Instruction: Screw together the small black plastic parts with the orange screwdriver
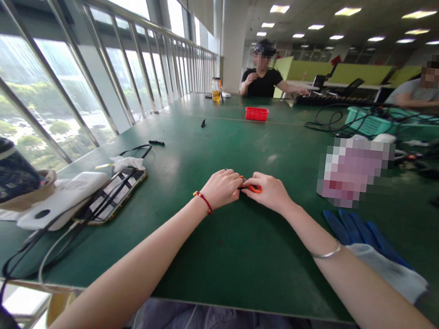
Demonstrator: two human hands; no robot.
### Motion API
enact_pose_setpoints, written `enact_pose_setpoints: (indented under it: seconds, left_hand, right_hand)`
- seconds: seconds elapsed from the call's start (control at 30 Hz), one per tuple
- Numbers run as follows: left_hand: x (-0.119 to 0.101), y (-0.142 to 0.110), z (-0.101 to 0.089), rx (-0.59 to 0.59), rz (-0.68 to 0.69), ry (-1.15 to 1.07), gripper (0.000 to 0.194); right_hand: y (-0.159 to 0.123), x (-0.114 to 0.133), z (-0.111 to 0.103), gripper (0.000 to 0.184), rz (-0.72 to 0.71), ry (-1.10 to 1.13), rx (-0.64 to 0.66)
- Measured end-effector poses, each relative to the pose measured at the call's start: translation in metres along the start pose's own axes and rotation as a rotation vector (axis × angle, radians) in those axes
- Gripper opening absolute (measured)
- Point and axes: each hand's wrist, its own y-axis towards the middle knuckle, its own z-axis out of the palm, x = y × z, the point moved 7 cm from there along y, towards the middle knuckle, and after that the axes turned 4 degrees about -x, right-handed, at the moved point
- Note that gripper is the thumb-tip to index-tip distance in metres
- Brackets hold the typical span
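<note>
My left hand (223,187) and my right hand (269,192) meet over the middle of the green table (208,268). Both are closed on a small orange-and-dark object (255,188). Its orange part shows under my right fingers; a darker part lies between the two hands. The fingers cover most of it, so its exact kind is unclear. A red cord bracelet (204,201) circles my left wrist, and a silver bangle (328,252) sits on my right forearm.
At left lie a phone (132,192), cables, a white device (65,195) and a dark cup (1,168). Blue-and-white gloves (372,243) lie at right. Farther off are a red basket (256,114), a teal basket (369,122) with cables, and two people.
</note>
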Motion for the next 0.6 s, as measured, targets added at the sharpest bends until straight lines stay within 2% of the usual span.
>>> enact_pose_setpoints:
  seconds: [0.17,0.37,0.6]
  left_hand:
    - [0.006,-0.002,0.001,-0.046,-0.075,-0.083,0.012]
    - [0.022,-0.007,0.011,-0.085,-0.255,-0.348,0.007]
    - [0.031,-0.009,0.022,-0.134,-0.335,-0.597,0.007]
  right_hand:
    - [0.000,0.000,-0.001,0.023,0.012,-0.019,-0.004]
    - [0.000,-0.002,-0.001,0.023,0.016,-0.028,-0.013]
    - [0.000,-0.007,0.001,0.021,0.064,0.046,0.011]
